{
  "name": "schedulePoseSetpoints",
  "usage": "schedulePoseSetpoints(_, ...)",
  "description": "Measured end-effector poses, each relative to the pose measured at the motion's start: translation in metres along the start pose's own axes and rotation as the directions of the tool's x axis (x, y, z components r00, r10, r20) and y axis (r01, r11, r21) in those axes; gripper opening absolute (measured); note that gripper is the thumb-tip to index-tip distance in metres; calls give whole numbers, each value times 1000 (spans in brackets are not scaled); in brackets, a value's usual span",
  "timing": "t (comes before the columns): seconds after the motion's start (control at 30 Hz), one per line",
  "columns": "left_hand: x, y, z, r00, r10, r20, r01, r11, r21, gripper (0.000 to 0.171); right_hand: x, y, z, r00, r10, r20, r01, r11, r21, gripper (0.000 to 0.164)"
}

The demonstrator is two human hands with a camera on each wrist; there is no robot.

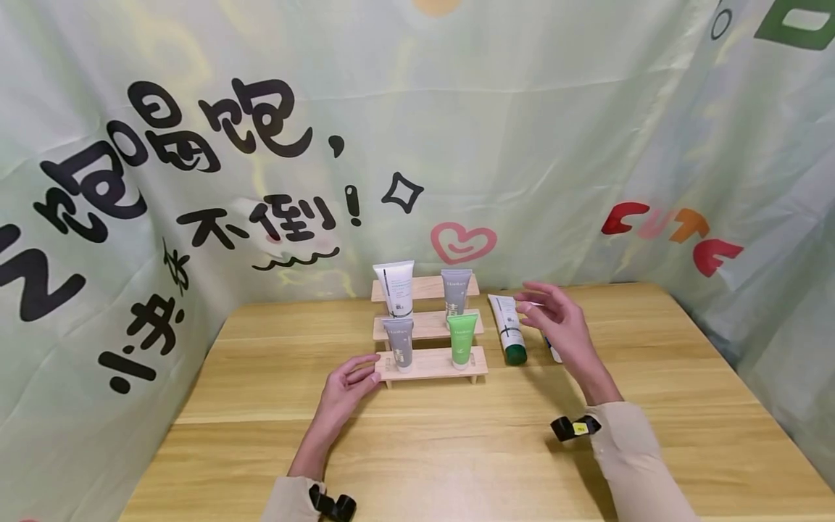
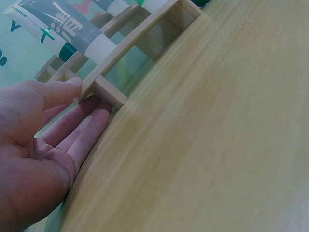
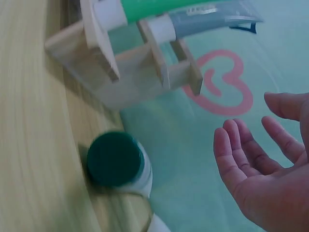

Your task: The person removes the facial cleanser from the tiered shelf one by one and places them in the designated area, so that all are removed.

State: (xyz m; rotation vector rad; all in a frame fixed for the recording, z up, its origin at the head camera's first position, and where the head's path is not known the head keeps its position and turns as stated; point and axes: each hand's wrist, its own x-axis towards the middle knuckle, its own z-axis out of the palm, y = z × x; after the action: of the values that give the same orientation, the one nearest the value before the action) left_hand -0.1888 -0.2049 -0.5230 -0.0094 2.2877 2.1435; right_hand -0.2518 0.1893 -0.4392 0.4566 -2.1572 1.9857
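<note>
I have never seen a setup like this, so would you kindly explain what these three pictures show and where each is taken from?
No machine here: a person works with bare hands. One picture comes from a head-worn camera, the others from cameras strapped to each wrist. On the wooden table stands a small stepped wooden rack holding four tubes. The left hand touches the rack's lower left end with straight fingers. The right hand hovers open, holding nothing, beside a white tube with a green cap lying on the table.
</note>
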Motion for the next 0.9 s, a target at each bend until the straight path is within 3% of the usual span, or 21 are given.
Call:
schedulePoseSetpoints(0.23, 2, -1, 0, 999, 32, 19, -32, 999, -2, 37, 2, -7, 14, 999, 0, 32, 0, 1000, 15, 48)
schedulePoseSetpoints(0.7, -1, -2, -1, 1000, 21, 1, -21, 1000, -2, 36, 26, -17, 57, 989, 26, 143, -31, 999, 28, 52)
schedulePoseSetpoints(0.9, -1, -1, 0, 1000, 23, -4, -23, 1000, 6, 35, 32, -16, 66, 984, 77, 164, -76, 997, -8, 50)
